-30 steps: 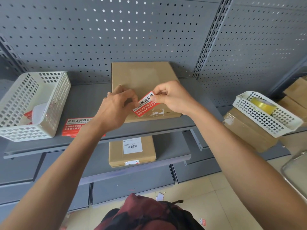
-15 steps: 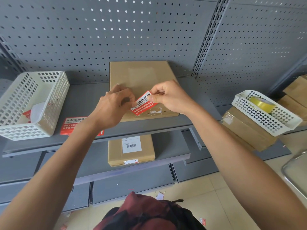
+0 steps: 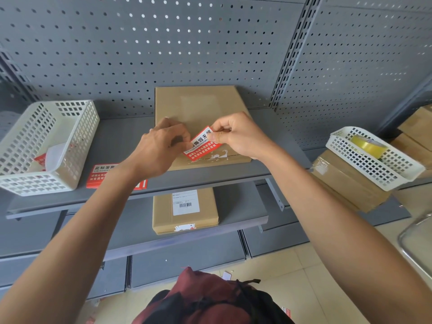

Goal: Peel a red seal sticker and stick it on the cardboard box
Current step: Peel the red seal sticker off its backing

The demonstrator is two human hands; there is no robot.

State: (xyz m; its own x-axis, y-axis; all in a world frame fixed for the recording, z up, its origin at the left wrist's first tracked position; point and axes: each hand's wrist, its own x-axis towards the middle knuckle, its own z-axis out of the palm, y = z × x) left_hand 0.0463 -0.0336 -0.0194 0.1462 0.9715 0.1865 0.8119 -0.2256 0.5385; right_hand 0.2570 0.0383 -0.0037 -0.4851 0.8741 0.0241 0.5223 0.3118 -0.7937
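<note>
While both hands pinch the red seal sticker (image 3: pixel 203 146), left hand (image 3: pixel 161 150) at its left end and right hand (image 3: pixel 236 136) at its top right, we hold it over the cardboard box (image 3: pixel 198 106) near the shelf's (image 3: pixel 121 141) front edge. We cannot tell whether its backing is fully off; pressing it down remains

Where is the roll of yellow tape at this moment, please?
In the head view, the roll of yellow tape lies on the right side, inside the white basket that rests on a stack of cardboard boxes.
</note>
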